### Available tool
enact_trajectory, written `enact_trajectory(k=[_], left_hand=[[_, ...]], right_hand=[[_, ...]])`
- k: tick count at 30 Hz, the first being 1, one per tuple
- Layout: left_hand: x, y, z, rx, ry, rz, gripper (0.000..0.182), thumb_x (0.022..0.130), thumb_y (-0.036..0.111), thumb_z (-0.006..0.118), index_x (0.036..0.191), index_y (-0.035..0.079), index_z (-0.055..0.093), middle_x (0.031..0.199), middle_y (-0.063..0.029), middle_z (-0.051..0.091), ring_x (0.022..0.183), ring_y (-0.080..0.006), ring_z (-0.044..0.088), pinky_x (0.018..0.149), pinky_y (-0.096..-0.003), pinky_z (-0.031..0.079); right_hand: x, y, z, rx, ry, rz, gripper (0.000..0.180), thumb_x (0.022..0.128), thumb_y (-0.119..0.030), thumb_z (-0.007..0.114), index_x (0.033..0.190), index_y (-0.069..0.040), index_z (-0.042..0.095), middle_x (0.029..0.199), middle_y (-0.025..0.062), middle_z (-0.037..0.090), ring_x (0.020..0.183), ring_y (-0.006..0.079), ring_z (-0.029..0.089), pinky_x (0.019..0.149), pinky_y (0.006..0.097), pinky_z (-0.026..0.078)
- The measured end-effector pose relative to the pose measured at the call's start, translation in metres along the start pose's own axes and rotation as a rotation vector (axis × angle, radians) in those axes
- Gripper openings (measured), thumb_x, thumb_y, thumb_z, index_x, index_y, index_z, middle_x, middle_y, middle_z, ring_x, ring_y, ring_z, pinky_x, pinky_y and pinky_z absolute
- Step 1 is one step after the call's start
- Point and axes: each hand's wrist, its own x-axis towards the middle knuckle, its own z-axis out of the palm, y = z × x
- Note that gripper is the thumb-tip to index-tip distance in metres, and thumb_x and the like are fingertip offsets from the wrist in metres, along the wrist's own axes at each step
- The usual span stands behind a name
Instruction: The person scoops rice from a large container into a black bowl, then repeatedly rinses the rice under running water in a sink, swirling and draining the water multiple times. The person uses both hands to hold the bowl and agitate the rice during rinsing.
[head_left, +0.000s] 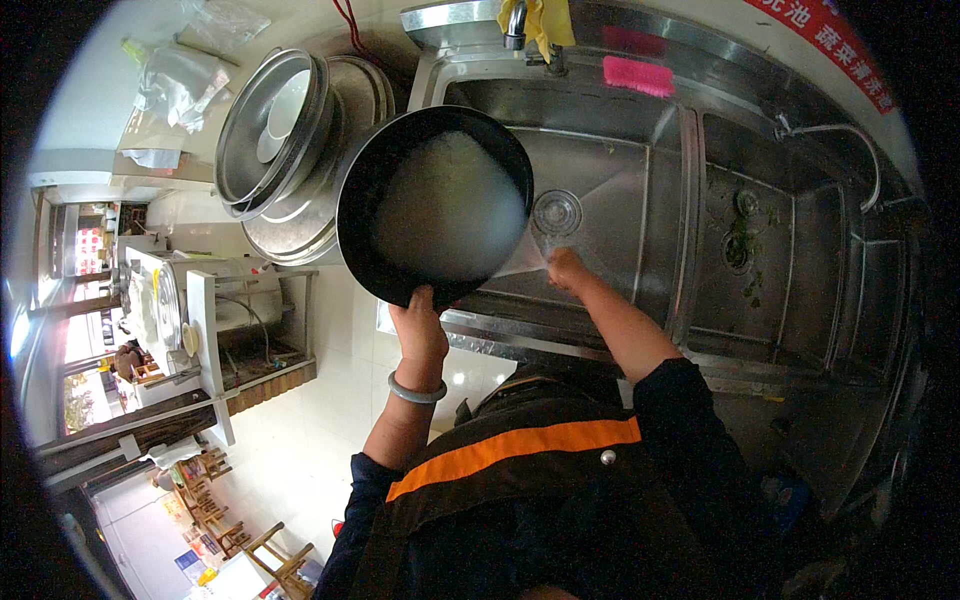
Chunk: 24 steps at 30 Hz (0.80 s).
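Note:
My left hand grips the near rim of a large round black pan, which is held up over the left end of a stainless steel sink basin. Cloudy liquid or a pale sheen shows inside the pan; which one I cannot tell. To the right of the pan's lower rim, my right hand is closed on a thin, pale, blurred thing that reaches toward the pan; its kind is unclear. The basin's round drain strainer lies just beyond that hand.
Stacked metal basins and large round lids stand at the left. A faucet with a yellow cloth and a pink brush are at the sink's back. Green scraps lie in the right basin, beside a curved tap.

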Motion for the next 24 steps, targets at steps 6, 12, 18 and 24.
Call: enact_trajectory(k=[6,12,18,24], left_hand=[[0.003,-0.001,-0.002,-0.024,-0.024,0.035,0.040,0.082,0.001,0.048,0.122,0.004,0.046,0.110,-0.0142,0.057,0.085,-0.0298,0.063,0.064,-0.0374,0.058],[0.004,0.001,-0.001,-0.037,-0.025,0.045,0.037,0.084,-0.001,0.048,0.121,0.003,0.043,0.109,-0.0114,0.054,0.085,-0.0254,0.060,0.059,-0.0339,0.056],[0.003,0.003,0.000,-0.020,-0.023,0.127,0.034,0.084,-0.001,0.048,0.118,0.001,0.045,0.107,-0.0095,0.054,0.084,-0.0221,0.059,0.063,-0.0323,0.055],[0.004,0.001,0.003,0.027,0.006,0.116,0.033,0.084,-0.002,0.048,0.117,0.000,0.047,0.107,-0.0093,0.055,0.085,-0.0201,0.058,0.065,-0.0308,0.053]], right_hand=[[-0.053,-0.013,-0.041,-0.446,0.263,0.034,0.022,0.080,-0.013,0.054,0.094,-0.001,0.066,0.092,0.0233,0.063,0.086,0.0382,0.062,0.075,0.0472,0.049],[-0.116,-0.025,-0.113,-0.157,0.573,-0.042,0.013,0.082,-0.015,0.060,0.088,-0.008,0.069,0.088,0.0151,0.066,0.082,0.0322,0.063,0.075,0.0430,0.050],[-0.145,-0.035,-0.147,0.104,0.759,-0.042,0.015,0.080,-0.015,0.070,0.085,-0.002,0.068,0.082,0.0129,0.067,0.077,0.0247,0.064,0.070,0.0346,0.049],[-0.156,-0.104,-0.172,0.202,0.878,-0.509,0.020,0.080,-0.016,0.064,0.095,-0.005,0.068,0.078,0.0141,0.065,0.072,0.0335,0.063,0.064,0.0418,0.048]])
